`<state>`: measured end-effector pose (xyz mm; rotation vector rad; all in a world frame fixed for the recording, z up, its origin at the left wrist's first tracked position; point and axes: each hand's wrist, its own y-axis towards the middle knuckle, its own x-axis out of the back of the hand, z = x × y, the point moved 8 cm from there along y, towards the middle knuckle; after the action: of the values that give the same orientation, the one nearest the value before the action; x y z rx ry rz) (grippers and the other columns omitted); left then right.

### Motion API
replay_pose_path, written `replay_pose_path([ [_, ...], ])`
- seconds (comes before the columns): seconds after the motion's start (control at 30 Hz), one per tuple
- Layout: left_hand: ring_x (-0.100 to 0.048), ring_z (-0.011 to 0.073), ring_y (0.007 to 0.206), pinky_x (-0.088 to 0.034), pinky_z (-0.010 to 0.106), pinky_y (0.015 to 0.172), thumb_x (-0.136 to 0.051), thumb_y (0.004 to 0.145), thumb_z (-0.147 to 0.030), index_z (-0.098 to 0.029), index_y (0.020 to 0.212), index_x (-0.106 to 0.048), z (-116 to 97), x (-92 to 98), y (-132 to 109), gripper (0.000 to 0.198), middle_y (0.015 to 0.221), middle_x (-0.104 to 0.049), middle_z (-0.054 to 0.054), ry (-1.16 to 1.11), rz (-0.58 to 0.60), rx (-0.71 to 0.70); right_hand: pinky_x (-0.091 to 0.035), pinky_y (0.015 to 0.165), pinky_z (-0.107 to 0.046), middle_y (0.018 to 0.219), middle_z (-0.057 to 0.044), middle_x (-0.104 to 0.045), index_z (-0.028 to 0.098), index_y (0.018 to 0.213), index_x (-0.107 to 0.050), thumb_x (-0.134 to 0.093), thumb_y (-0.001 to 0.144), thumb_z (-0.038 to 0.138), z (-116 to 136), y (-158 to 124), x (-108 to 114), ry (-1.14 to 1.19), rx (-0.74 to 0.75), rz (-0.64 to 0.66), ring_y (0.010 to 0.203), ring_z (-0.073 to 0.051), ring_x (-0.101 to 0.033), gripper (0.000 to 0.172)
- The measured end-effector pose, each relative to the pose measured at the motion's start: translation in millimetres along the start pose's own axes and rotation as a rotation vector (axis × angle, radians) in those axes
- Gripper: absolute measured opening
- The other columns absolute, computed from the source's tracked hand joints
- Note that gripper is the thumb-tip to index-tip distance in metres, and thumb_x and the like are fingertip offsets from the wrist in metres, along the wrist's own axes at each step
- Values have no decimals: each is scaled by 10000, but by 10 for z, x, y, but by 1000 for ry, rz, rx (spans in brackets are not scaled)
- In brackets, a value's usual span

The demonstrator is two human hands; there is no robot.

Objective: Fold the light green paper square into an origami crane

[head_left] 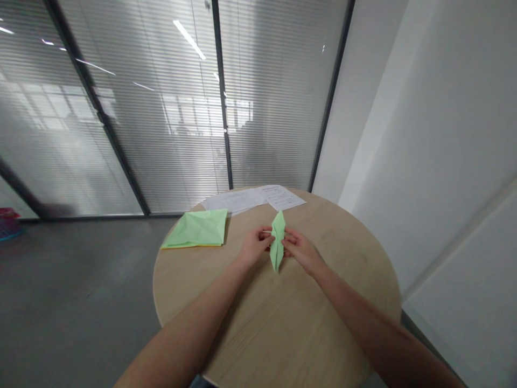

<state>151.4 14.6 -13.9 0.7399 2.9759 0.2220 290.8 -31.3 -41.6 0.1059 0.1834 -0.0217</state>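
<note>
Folded green paper [278,241] between fingers [265,235] (pinched)

The paper [277,240] is pale green and folded into a long, narrow shape that tapers to a point at each end. A crease runs down its length, and the flaps on either side meet along it. It points away from me, the far tip a little higher in view and the near tip aimed at my chest. It sits low over the table [283,323], near the middle; I cannot tell if the near tip touches the wood. My left hand [254,247] pinches its left edge at the waist and my right hand [301,249] pinches its right edge.
</note>
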Motion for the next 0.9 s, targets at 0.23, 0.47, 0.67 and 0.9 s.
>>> replay_pose_path([
  [0.23, -687, 163, 681, -570, 283, 625, -759, 789, -248, -144, 1000, -661, -53, 6, -23, 255, 847, -748, 55, -4, -24, 12, -614, 728, -316, 1186, -91, -714, 236, 1194, -635, -795, 728, 353, 98, 2, 58, -20, 84, -40, 903, -202, -724, 507],
  [0.47, -647, 152, 639, -548, 279, 592, -781, 759, -239, -159, 910, -609, -90, 36, -42, 243, 737, -675, 2, 57, -70, -4, -612, 721, -317, 971, -43, -724, 222, 1065, -620, -789, 710, 304, 101, 31, 67, -25, 85, -50, 810, -180, -711, 401],
  [0.67, -646, 145, 629, -560, 277, 605, -833, 680, -308, -184, 897, -568, -152, 33, -52, 364, 695, -667, -23, 57, -66, -40, -573, 644, -283, 848, -15, -689, 210, 965, -595, -795, 674, 303, 130, 52, 84, -50, 100, -90, 749, -168, -675, 365],
  [0.9, -626, 148, 657, -525, 276, 622, -861, 631, -453, -173, 841, -628, -197, -25, -83, 421, 731, -667, -2, 62, -13, -39, -546, 645, -254, 866, -26, -695, 195, 901, -617, -791, 698, 372, 201, 33, 70, -79, 153, -84, 753, -152, -661, 321],
])
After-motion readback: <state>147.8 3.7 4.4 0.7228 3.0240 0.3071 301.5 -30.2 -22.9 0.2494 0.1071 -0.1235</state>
